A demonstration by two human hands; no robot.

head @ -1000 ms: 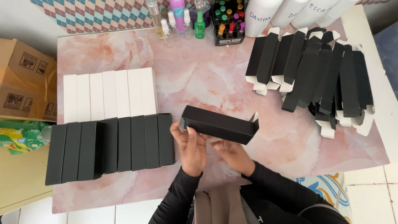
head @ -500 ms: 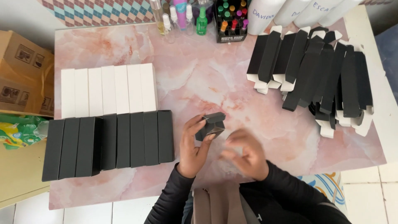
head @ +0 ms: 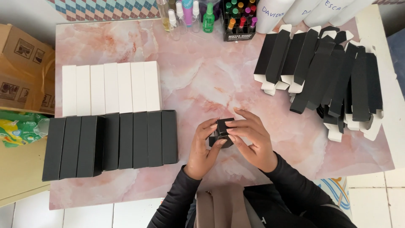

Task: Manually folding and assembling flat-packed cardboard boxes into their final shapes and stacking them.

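while both hands meet above the pink marbled surface, left hand and right hand each closed on a small black box seen end-on, row of black boxes just left, flat black cartons far right

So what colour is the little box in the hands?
Black. The box is held by both hands, seen best in the head view.

Seven white boxes; nine black boxes in row; one held
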